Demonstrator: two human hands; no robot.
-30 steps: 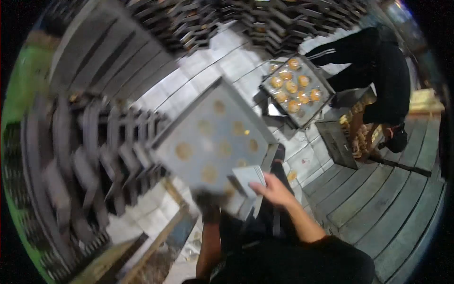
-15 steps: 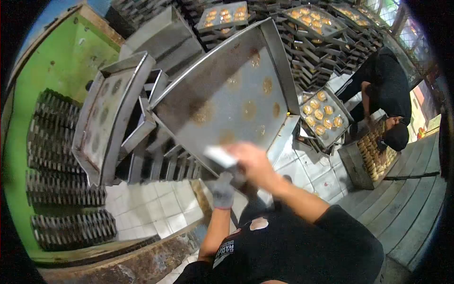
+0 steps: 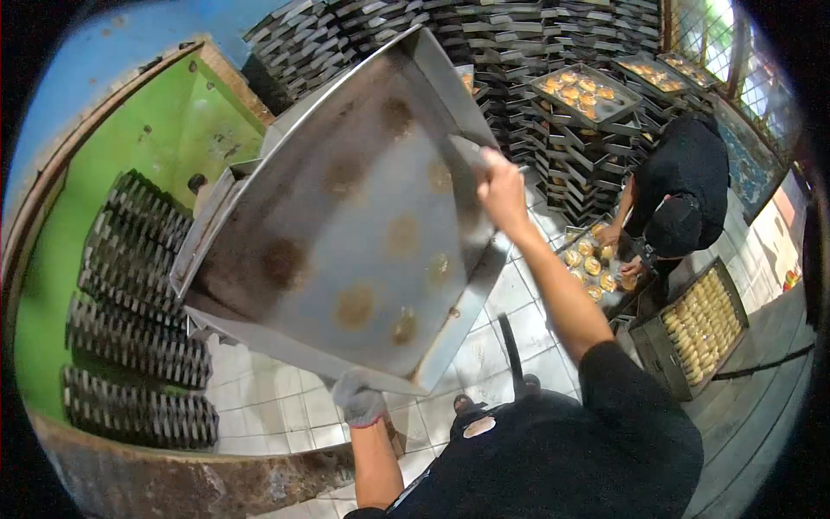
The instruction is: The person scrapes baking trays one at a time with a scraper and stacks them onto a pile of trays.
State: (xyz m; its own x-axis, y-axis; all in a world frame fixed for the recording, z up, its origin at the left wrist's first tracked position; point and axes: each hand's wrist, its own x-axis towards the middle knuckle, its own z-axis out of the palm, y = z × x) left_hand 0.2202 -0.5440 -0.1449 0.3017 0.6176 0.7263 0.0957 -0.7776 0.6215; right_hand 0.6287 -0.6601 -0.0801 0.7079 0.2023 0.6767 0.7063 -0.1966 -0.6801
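Note:
A large metal tray [image 3: 380, 233] with round brown stains is held up and tilted before me. My left hand [image 3: 358, 399], in a grey glove, grips the tray's lower edge. Bare and raised, my right hand [image 3: 502, 192] is closed on a flat scraper [image 3: 468, 153] near the tray's right side. Part of the scraper is hidden behind the fingers. No bread lies in this tray, only marks and some residue near its right corner.
At the right a co-worker [image 3: 692, 186] bends over a tray of round buns [image 3: 590, 263]. A deep box of rolls [image 3: 702, 327] stands nearby. Stacked trays [image 3: 143, 259] line the left wall; more stacks [image 3: 562, 164] rise at the back. Tiled floor [image 3: 510, 333] shows below.
The tray has been raised and tilted. My right hand has moved from its lower edge up to its right side with the scraper. The co-worker's hands have moved from the rolls to the buns.

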